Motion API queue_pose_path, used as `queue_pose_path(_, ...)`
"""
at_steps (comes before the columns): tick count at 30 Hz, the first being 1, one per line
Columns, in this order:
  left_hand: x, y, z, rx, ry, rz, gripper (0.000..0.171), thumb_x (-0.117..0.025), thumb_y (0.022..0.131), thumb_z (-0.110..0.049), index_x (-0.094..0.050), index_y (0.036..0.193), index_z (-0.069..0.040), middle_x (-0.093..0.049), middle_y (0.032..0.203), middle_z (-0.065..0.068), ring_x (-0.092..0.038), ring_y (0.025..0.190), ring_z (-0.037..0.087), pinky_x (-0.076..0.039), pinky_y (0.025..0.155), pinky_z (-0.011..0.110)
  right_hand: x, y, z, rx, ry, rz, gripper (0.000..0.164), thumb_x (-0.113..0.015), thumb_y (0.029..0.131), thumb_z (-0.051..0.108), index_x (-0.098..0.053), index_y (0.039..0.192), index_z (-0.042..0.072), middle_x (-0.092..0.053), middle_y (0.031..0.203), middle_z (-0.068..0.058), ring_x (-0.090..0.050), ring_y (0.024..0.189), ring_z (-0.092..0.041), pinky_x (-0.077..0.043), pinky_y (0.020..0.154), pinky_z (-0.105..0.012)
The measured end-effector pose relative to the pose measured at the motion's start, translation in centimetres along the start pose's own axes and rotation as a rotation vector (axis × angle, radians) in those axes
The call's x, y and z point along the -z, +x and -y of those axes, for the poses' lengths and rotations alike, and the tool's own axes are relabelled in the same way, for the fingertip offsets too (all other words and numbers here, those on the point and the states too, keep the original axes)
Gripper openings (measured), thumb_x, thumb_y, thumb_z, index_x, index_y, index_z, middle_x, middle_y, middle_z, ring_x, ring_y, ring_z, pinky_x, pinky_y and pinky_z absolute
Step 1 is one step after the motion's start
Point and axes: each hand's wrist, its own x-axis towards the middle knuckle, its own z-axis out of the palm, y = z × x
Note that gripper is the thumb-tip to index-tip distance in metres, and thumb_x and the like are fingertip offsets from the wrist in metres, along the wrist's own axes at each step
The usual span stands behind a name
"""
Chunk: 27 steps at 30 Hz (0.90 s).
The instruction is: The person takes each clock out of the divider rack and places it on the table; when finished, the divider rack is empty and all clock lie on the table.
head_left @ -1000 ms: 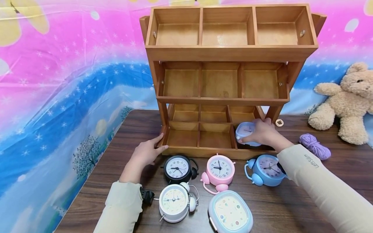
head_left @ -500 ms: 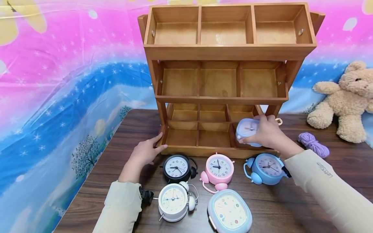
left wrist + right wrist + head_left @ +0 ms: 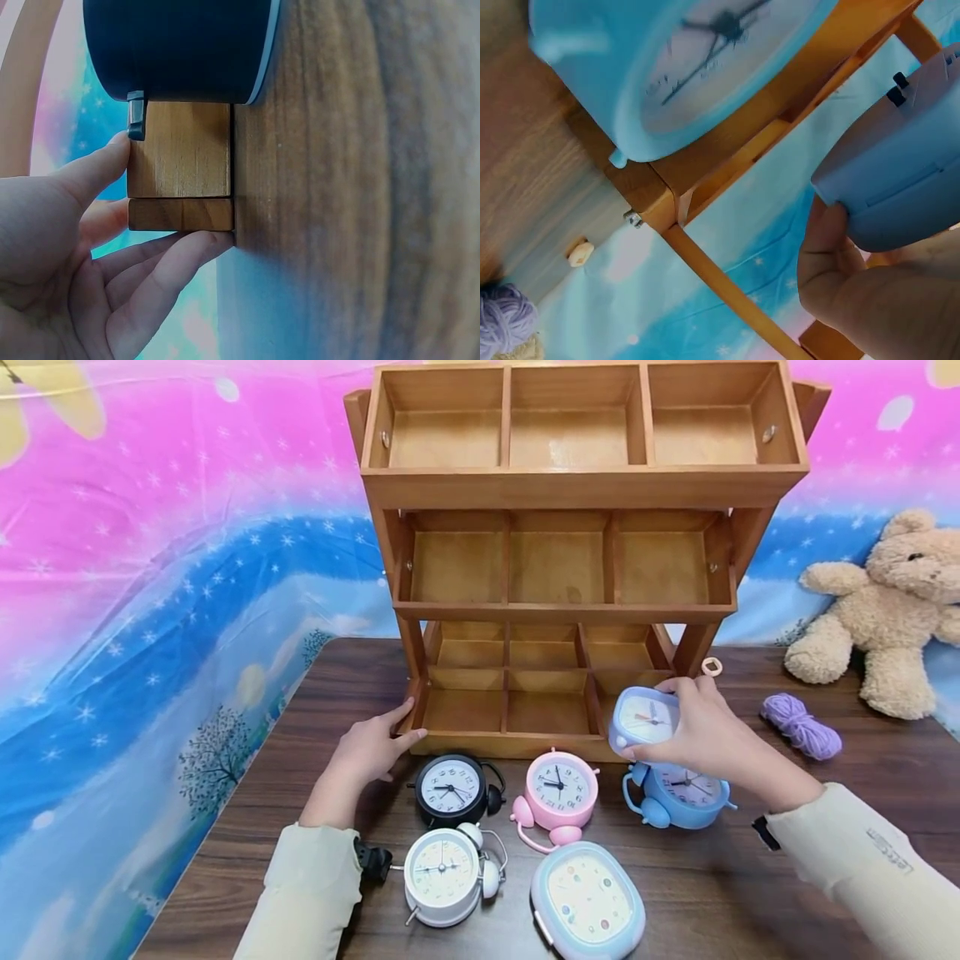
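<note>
My right hand point(image 3: 708, 727) grips a small lavender alarm clock point(image 3: 626, 731) by its sides, dial up. It is raised at the front rim of the shelf's bottom right compartment and overlaps the blue twin-bell alarm clock point(image 3: 682, 806) in the head view. The right wrist view shows the clock's smooth underside point(image 3: 907, 187), with a fingertip against its edge. My left hand point(image 3: 367, 752) holds the front left corner of the wooden shelf point(image 3: 585, 487), thumb at the front board and fingers along the end. A black twin-bell clock point(image 3: 450, 789) lies close to that hand.
On the table lie a pink clock point(image 3: 561, 787), a white clock point(image 3: 441, 870) and a rounded pale-blue clock point(image 3: 588, 897). Purple yarn point(image 3: 802, 727), a small wooden ring point(image 3: 712, 667) and a teddy bear point(image 3: 885, 602) are on the right. A patterned cloth point(image 3: 187, 568) hangs behind.
My right hand has lifted the lavender clock up out of the bottom right compartment and brought it forward, toward the blue clock. The left hand has stayed at the shelf corner.
</note>
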Motion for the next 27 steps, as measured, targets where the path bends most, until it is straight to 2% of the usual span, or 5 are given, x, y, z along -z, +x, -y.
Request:
queue_pose_path(6, 0.1, 0.1, -0.1, -0.01, -0.004, 0.015, 0.069, -0.055, 0.1, -0.046, -0.023, 0.159, -0.029, -0.036, 0.152, 0.03, -0.067, 0.058, 0.017, -0.056, 0.066, 0.037, -0.2, -2.7, 0.2, 0.081, -0.051, 0.01, 0.112, -0.078, 0.064, 0.075, -0.042, 0.135, -0.003, -0.04, 0.118, -0.025, -0.049, 0.101, -0.036, -0.049, 0.08, -0.052)
queue_pose_path(10, 0.2, 0.1, 0.0, -0.018, 0.005, 0.017, 0.068, -0.053, 0.101, -0.045, -0.022, 0.159, -0.029, -0.035, 0.152, 0.03, -0.066, 0.057, 0.017, -0.055, 0.065, 0.037, -0.5, -4.2, 0.4, 0.135, -0.06, 0.014, 0.116, -0.08, 0.065, 0.071, -0.039, 0.144, -0.002, -0.041, 0.113, -0.02, -0.049, 0.098, -0.033, -0.047, 0.078, -0.047)
queue_pose_path(13, 0.2, 0.1, 0.0, -0.022, 0.006, 0.023, 0.068, -0.053, 0.102, -0.045, -0.022, 0.159, -0.028, -0.034, 0.152, 0.031, -0.066, 0.057, 0.018, -0.055, 0.064, 0.036, -0.6, -5.1, 0.4, 0.146, -0.06, 0.022, 0.117, -0.08, 0.064, 0.072, -0.039, 0.148, 0.002, -0.041, 0.111, -0.017, -0.05, 0.095, -0.029, -0.046, 0.076, -0.042)
queue_pose_path(18, 0.2, 0.0, 0.1, -0.027, 0.001, 0.023, 0.068, -0.053, 0.102, -0.045, -0.021, 0.16, -0.028, -0.034, 0.152, 0.03, -0.066, 0.057, 0.018, -0.055, 0.064, 0.036, -0.7, -6.4, 0.2, 0.141, -0.049, 0.039, 0.108, -0.081, 0.06, 0.073, -0.048, 0.139, 0.006, -0.041, 0.11, -0.016, -0.051, 0.093, -0.028, -0.047, 0.074, -0.042)
queue_pose_path(27, 0.0, 0.1, 0.1, -0.023, -0.007, 0.02, 0.068, -0.052, 0.102, -0.045, -0.021, 0.16, -0.028, -0.032, 0.153, 0.031, -0.066, 0.058, 0.018, -0.056, 0.063, 0.036, -0.9, -8.4, -0.5, 0.144, -0.085, 0.118, 0.108, -0.086, 0.054, 0.07, -0.048, 0.137, 0.011, -0.043, 0.109, -0.014, -0.05, 0.098, -0.029, -0.048, 0.073, -0.041)
